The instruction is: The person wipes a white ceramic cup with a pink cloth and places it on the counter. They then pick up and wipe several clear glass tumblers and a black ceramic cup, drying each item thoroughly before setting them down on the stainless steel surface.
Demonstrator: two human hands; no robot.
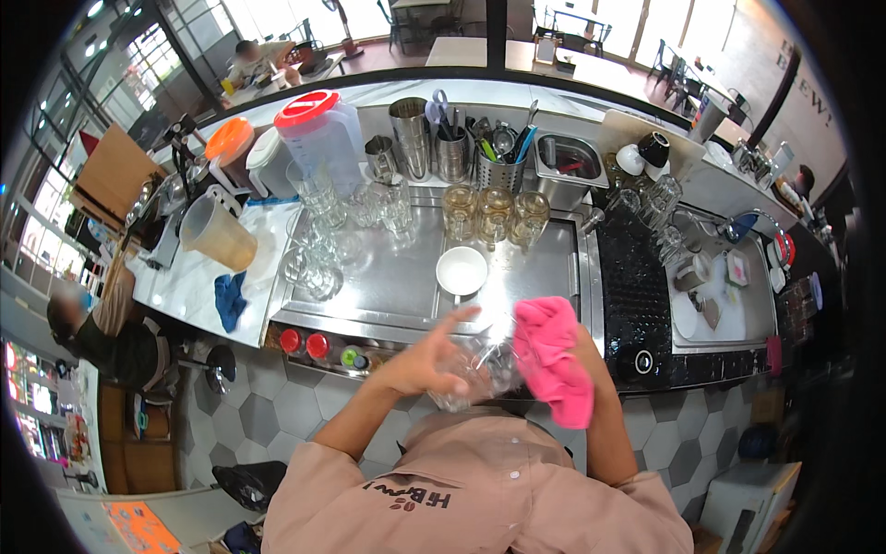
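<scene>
In front of my shirt is a clear glass vessel (484, 370), blurred by motion. My left hand (430, 363) is at its left side, with fingers spread and thumb over the glass; the blur hides whether it grips it. A bright pink cloth (550, 360) hangs from my right hand (585, 341), draping over most of that hand and meeting the glass's right side. The fingers under the cloth are hidden. Just beyond my hands, a white cup (462, 271) rests on the stainless steel counter (387, 277).
Clear glasses (315, 256) stand at the counter's left, amber glass mugs (494, 216) at its back. A plastic pitcher (221, 232) and blue cloth (230, 301) are farther left. To the right is a sink (723, 305) holding dishes. Another person (111, 339) sits at far left.
</scene>
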